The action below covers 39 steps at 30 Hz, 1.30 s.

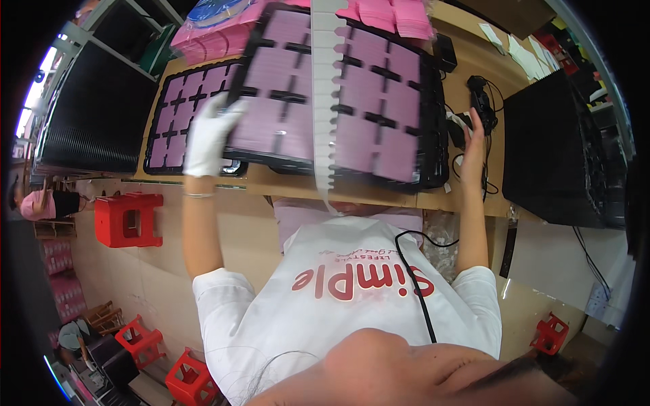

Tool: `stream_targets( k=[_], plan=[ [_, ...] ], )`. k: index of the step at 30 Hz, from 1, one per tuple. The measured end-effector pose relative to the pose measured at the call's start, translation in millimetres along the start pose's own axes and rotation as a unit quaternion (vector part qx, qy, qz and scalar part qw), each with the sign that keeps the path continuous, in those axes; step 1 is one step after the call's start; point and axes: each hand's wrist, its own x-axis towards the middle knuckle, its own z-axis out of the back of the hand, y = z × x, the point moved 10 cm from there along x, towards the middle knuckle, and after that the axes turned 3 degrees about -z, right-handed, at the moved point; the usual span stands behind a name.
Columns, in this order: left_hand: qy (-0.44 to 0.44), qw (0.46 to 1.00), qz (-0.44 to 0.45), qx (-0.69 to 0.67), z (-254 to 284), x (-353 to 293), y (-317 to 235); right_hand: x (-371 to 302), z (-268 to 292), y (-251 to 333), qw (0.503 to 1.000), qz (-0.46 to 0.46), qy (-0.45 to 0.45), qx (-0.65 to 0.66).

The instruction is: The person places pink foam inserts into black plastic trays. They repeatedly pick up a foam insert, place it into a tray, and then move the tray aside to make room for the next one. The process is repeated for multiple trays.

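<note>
My left hand (211, 139), in a white glove, grips the left edge of a black tray (230, 145) with pink-purple pieces (274, 125) in its compartments. That tray is tilted and blurred, and lies over or beside another black tray (433, 152) at its right. Bare and stretched out, my right hand (474, 152) stands apart from the trays at their right, beside black cables. A white notched strip (323, 101) runs down across the middle of the view and hides part of the pink pieces. Further left, another filled black tray (154, 139) lies flat on the table.
Tall stacks of black trays stand at the left (95, 115) and right (552, 149). Pink packs (393, 17) and a blue roll (217, 10) lie at the back. A black device (479, 95) with cables is on the brown table (501, 186). A red stool (128, 220) stands left behind.
</note>
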Motion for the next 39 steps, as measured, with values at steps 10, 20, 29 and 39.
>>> stream_targets(
  k=[10,20,29,39],
  plan=[
    [-0.205,0.974,0.09,0.033,323.6,7.8,105.1,-27.9,-7.2,26.4,0.998,0.0,0.026,0.063],
    [-0.171,0.917,0.13,0.336,366.9,49.4,200.0,-33.2,-15.1,55.8,0.999,-0.006,0.023,0.032],
    [0.094,0.879,-0.171,0.434,32.0,2.9,64.3,-40.7,-36.1,69.7,0.999,0.019,0.033,0.006],
    [0.078,0.819,-0.197,0.534,-4.3,-33.3,62.7,-41.8,-47.0,85.6,0.995,0.04,0.063,0.074]
  ],
)
